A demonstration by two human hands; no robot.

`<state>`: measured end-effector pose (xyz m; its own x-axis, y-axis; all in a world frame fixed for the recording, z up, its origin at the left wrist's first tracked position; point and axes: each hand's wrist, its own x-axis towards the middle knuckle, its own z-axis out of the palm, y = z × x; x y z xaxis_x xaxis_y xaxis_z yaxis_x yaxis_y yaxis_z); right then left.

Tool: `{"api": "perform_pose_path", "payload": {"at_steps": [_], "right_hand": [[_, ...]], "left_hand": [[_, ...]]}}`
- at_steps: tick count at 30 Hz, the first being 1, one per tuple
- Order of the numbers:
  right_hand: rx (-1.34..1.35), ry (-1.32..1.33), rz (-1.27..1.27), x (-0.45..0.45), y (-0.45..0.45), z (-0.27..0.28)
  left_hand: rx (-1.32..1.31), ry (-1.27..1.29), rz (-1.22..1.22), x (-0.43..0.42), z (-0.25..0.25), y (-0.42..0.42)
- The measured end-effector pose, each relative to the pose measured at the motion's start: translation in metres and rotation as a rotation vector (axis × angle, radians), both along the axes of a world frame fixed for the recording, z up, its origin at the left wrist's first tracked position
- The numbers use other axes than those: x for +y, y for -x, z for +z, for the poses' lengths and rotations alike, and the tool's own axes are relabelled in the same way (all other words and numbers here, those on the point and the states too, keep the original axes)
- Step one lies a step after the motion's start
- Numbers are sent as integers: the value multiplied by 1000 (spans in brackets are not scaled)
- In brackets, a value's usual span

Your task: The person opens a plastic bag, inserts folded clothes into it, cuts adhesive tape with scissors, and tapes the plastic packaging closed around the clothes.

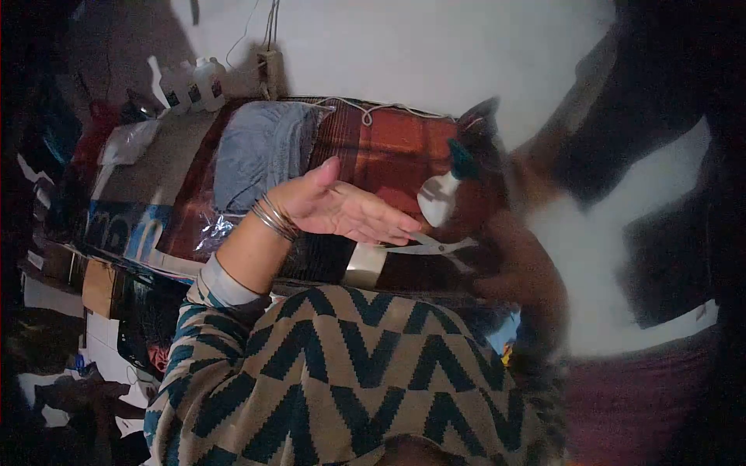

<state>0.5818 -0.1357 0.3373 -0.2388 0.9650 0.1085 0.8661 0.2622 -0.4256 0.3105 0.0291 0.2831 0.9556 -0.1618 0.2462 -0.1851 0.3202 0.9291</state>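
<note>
My left hand [346,210], with several metal bangles at the wrist, is held palm up. Its fingers are stretched out together and the thumb is raised. Just beyond its fingertips is a pair of scissors [439,248], the blades pointing left and slightly parted. My right hand [513,260], dark and blurred, is at the handles and appears to grip them. Behind the scissors is a rounded white object with a dark green top [439,200], its kind unclear. Below my left fingers lies a shiny pale strip [365,266].
A folded grey-blue cloth in clear plastic [260,147] lies on a reddish patterned cover [396,140]. Several whitish bottles [206,85] stand at the back left by the wall. A cord [365,113] runs along the rear edge. Dark, blurred arm-like shapes fill the right side.
</note>
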Motion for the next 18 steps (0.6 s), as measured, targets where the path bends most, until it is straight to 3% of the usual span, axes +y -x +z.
{"api": "perform_pose_path", "payload": {"at_steps": [8, 14, 18], "right_hand": [[68, -32, 149, 18, 12, 3], [-54, 105, 58, 22, 7, -2], [-14, -37, 4, 18, 10, -11]], "left_hand": [[-34, 1, -96, 9, -2, -2], [-82, 12, -74, 10, -7, 0], [2, -35, 38, 11, -9, 4]]}}
